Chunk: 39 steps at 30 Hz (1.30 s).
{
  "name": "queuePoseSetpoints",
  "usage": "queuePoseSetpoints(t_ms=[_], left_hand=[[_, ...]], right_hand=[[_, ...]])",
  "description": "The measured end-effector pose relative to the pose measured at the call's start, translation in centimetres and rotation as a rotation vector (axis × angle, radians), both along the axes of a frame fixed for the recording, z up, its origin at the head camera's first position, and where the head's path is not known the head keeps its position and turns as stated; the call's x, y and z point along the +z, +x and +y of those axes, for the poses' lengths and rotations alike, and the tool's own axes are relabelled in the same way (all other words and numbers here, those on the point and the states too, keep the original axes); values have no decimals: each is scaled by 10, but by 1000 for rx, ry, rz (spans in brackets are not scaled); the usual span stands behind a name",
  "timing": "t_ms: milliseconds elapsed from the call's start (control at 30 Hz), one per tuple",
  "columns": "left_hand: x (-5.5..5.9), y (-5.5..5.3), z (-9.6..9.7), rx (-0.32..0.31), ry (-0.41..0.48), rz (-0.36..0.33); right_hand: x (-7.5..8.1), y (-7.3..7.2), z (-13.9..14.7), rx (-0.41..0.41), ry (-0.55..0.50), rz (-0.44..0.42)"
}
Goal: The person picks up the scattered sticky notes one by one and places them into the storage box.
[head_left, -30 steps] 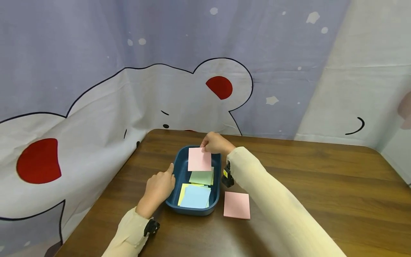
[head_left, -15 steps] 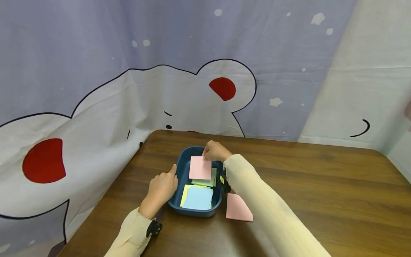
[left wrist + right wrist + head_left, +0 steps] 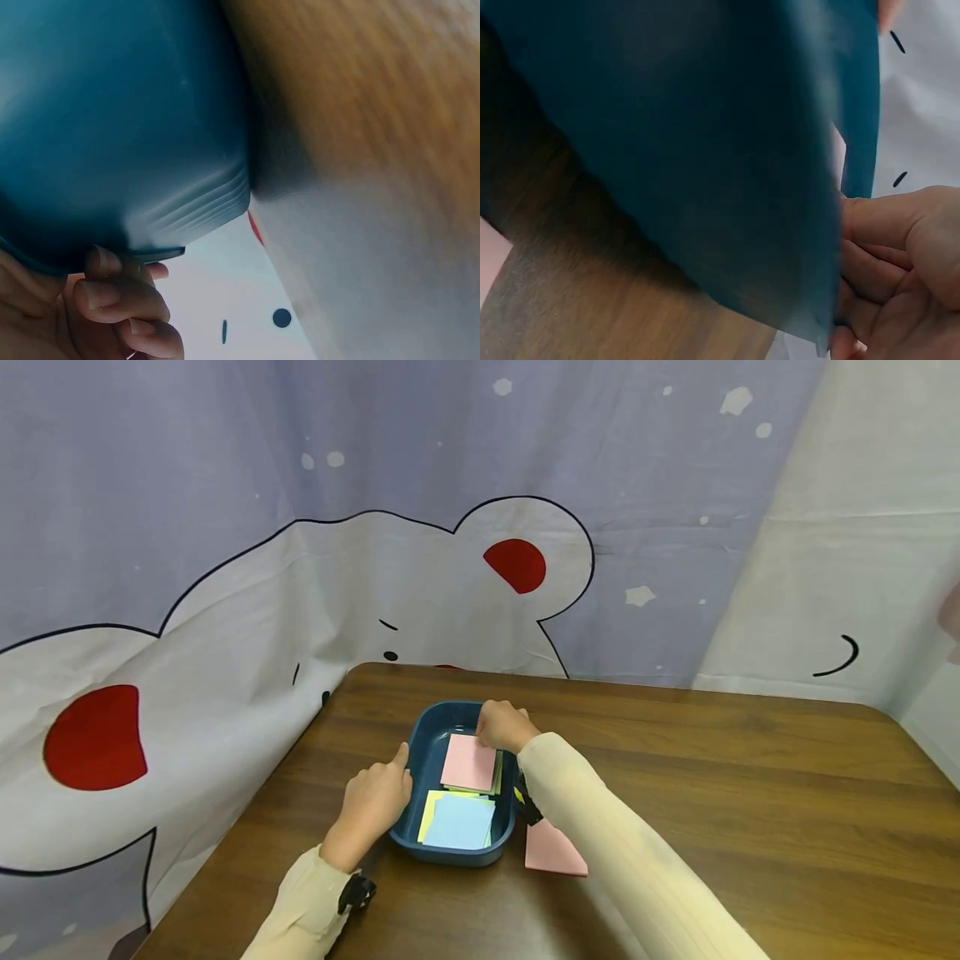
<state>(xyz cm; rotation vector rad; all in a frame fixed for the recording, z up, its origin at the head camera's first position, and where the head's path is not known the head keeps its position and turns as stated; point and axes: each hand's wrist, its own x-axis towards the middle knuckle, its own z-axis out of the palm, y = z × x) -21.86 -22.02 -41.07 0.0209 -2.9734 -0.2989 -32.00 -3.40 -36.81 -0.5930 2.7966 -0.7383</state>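
Note:
A dark blue plastic tub stands on the table. My left hand holds its left rim, and the left wrist view shows fingers curled against the rim's outer edge. Inside the tub's far half, my right hand pinches a pink sticky note near its upper right corner. That note covers most of a green sticky note. In the near half lies a light blue sticky note over a yellow one. The right wrist view hides the right fingertips behind the tub wall.
A pink sticky note pad lies on the brown wooden table, right of the tub and partly under my right sleeve. Behind the table hangs a patterned curtain.
My right hand has lowered the pink sticky note towards me, down over the green one in the tub. The right forearm now covers part of the pink pad. My left hand stays at the rim.

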Motion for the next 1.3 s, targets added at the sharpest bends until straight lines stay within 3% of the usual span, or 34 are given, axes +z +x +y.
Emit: queuePoseSetpoints(t_ms=[500, 967, 1300], left_hand=[[0, 0, 0, -6, -7, 12], [1, 0, 0, -10, 7, 17], [-2, -1, -2, -28, -25, 51]], right_hand=[[-5, 3, 4, 40, 68, 120], [0, -4, 26, 64, -184, 64], [12, 4, 57, 52, -228, 84]])
